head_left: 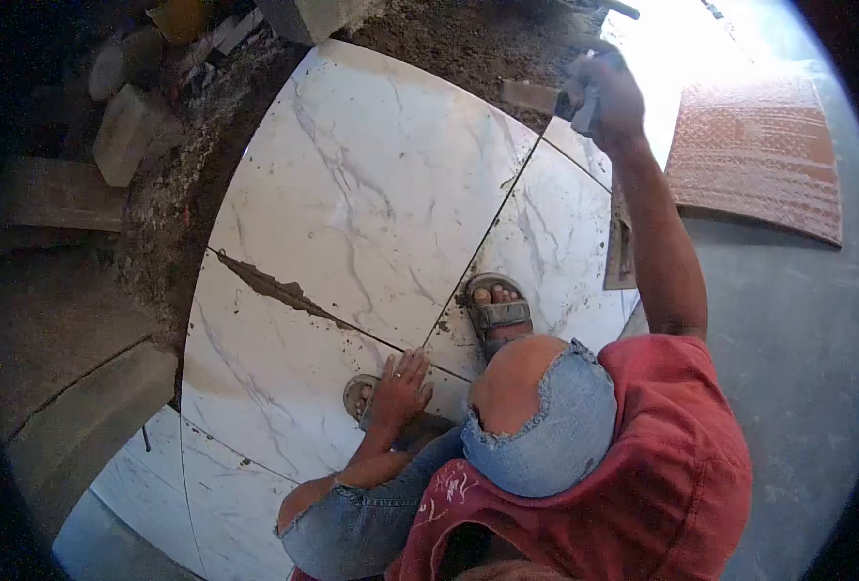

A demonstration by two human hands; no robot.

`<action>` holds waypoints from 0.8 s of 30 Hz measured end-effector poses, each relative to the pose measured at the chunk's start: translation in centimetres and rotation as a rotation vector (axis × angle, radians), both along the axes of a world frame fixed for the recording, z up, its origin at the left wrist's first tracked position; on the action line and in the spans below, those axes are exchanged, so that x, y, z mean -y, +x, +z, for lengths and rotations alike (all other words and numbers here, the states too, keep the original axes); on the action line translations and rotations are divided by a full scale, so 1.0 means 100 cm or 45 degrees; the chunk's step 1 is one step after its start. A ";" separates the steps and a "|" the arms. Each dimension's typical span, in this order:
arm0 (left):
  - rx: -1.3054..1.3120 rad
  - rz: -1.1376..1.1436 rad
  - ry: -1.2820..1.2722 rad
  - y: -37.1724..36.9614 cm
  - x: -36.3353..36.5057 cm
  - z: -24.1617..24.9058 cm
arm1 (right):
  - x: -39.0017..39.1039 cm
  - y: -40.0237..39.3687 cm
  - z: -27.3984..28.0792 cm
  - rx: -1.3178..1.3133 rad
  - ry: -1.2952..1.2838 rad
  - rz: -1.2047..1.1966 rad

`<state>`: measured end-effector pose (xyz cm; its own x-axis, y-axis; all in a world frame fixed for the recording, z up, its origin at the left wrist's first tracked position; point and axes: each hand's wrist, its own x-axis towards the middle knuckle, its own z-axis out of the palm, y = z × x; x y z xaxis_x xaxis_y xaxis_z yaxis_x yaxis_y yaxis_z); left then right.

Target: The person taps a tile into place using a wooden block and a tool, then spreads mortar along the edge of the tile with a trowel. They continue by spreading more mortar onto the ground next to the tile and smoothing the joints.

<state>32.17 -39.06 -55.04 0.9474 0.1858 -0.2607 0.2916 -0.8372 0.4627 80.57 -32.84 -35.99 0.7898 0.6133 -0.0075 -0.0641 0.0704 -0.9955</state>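
White marbled tiles with grey veins lie on the floor, dotted with crumbs of mortar. My left hand rests near a tile joint beside my sandalled foot, fingers spread and holding nothing. Out at the upper right, my right hand is wrapped round a greyish tool at the far corner of the tiles; its exact shape is partly hidden by the hand and glare. A strip of brown mortar lies along the joint at the left.
At the right, a reddish tile with a ridged, whitish-smeared surface lies on the grey floor. A flat trowel-like tool rests beside the white tiles. Dark soil borders them at the top; blocks and rubble stand at the left.
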 end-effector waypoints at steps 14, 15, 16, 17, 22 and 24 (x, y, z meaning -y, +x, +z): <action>0.126 0.035 0.057 0.003 -0.001 -0.009 | 0.000 0.010 -0.011 0.037 -0.161 0.070; 0.112 0.041 0.048 0.003 0.000 -0.006 | 0.001 0.008 -0.010 -0.118 0.002 0.072; 0.074 0.035 0.023 0.003 0.000 -0.001 | 0.000 0.009 -0.018 -0.151 0.058 0.063; 0.056 0.029 0.016 0.006 -0.004 0.001 | -0.001 0.010 -0.025 -0.185 0.115 0.053; 0.062 0.024 0.034 0.004 -0.003 -0.005 | -0.007 0.001 -0.005 0.118 -0.222 0.175; 0.058 0.047 0.031 0.004 0.000 0.000 | -0.005 -0.005 -0.001 -0.099 0.025 0.062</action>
<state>32.58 -39.03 -54.99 0.9504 0.2268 -0.2126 0.3018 -0.8374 0.4557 80.10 -32.37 -36.14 0.7563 0.6518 -0.0553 -0.1449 0.0845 -0.9858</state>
